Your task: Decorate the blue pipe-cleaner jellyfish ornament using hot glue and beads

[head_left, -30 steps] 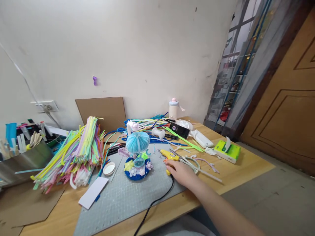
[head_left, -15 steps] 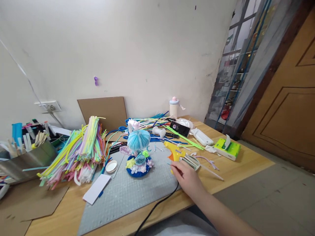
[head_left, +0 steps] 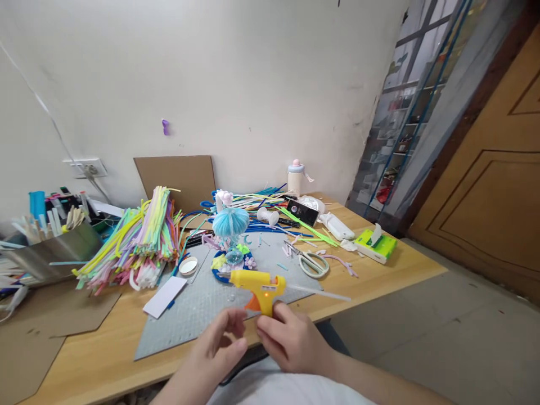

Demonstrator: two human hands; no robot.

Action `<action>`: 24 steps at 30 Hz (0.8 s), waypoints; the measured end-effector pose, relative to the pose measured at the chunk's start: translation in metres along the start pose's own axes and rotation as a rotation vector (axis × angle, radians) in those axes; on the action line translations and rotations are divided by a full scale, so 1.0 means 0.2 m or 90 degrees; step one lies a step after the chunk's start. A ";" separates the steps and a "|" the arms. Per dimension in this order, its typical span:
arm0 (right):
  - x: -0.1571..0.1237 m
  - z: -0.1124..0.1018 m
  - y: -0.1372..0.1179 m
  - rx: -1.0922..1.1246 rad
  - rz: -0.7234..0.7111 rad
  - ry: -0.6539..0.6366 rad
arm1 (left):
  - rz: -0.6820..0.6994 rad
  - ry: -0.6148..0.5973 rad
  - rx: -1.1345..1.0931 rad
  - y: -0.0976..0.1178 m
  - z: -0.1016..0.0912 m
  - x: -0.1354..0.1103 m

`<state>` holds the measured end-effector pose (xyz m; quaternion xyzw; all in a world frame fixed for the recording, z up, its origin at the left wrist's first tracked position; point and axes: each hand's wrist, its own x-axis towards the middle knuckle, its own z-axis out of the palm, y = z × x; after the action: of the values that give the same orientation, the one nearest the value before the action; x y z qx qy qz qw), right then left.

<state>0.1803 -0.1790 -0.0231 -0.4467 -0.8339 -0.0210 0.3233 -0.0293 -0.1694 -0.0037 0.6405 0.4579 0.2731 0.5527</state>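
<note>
My right hand (head_left: 297, 337) is closed around the handle of a yellow hot glue gun (head_left: 253, 279), with a clear glue stick (head_left: 320, 292) poking out of its back. The nozzle points left, in front of a craft piece with a fluffy blue dome (head_left: 230, 225) on a dark blue round base dotted with pipe-cleaner flowers. Close to the gun's orange trigger (head_left: 253, 302), my left hand (head_left: 221, 340) has curled fingers and its thumb apart; I see nothing held in it. Scissors (head_left: 313, 264) with pale handles lie on the grey cutting mat (head_left: 181, 332), near a short light-blue piece (head_left: 282, 266).
A large bundle of pastel pipe cleaners (head_left: 156, 236) lies left, beside a metal holder (head_left: 63, 256) of sticks. A white card (head_left: 165, 297) and a round lid (head_left: 188, 265) are on the mat. Farther back are a phone (head_left: 302, 212), a bottle (head_left: 295, 179) and a green tissue pack (head_left: 376, 246).
My right hand has taken hold of the glue gun and brought it left and nearer to me. The light-blue piece now lies on the mat. My left hand has come into view.
</note>
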 end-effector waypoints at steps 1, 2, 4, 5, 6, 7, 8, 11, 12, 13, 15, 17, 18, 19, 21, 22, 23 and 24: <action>0.04 0.02 -0.02 -0.004 -0.020 -0.012 | -0.003 0.003 -0.102 0.02 0.05 0.05; 0.07 0.05 -0.05 -0.011 -0.038 -0.020 | -0.013 0.016 -0.216 0.03 0.08 0.09; 0.11 0.11 -0.09 -0.033 -0.072 -0.030 | -0.046 0.073 -0.401 0.03 0.13 0.13; 0.12 0.12 -0.10 -0.030 -0.093 -0.036 | -0.060 0.115 -0.458 0.03 0.13 0.13; 0.12 0.13 -0.11 -0.013 -0.120 -0.040 | -0.067 0.158 -0.494 0.02 0.12 0.13; 0.12 0.13 -0.11 0.014 -0.148 -0.032 | -0.067 0.193 -0.509 0.00 0.09 0.12; 0.11 0.11 -0.10 0.042 -0.173 -0.010 | -0.059 0.216 -0.509 -0.01 0.06 0.11; 0.12 0.05 -0.08 0.048 -0.135 0.107 | -0.014 0.216 -0.467 -0.05 -0.04 0.06; 0.13 0.04 -0.07 0.027 -0.078 0.119 | -0.001 0.204 -0.452 -0.07 -0.06 0.04; 0.14 0.03 -0.07 0.014 -0.031 0.115 | 0.006 0.191 -0.440 -0.08 -0.07 0.02; 0.17 0.03 -0.07 0.027 0.027 0.062 | 0.012 0.168 -0.427 -0.09 -0.08 -0.02; 0.18 0.06 -0.09 0.072 0.035 0.002 | 0.019 0.151 -0.423 -0.10 -0.07 -0.04; 0.18 0.07 -0.09 0.093 0.032 -0.013 | 0.023 0.145 -0.421 -0.10 -0.07 -0.05; 0.19 0.08 -0.10 0.107 0.027 -0.018 | 0.029 0.144 -0.417 -0.10 -0.06 -0.05; 0.18 0.09 -0.10 0.116 0.007 0.004 | 0.039 0.147 -0.403 -0.09 -0.06 -0.06; 0.18 0.09 -0.10 0.117 -0.005 0.020 | 0.043 0.152 -0.395 -0.08 -0.06 -0.06; 0.18 0.09 -0.10 0.120 -0.015 0.034 | 0.045 0.155 -0.387 -0.08 -0.07 -0.05; 0.18 0.09 -0.10 0.124 -0.023 0.041 | 0.046 0.159 -0.382 -0.08 -0.07 -0.05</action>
<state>0.1428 -0.1588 -0.0119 -0.3972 -0.8291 0.0398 0.3915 -0.0499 -0.1729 -0.0133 0.4267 0.3982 0.4916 0.6463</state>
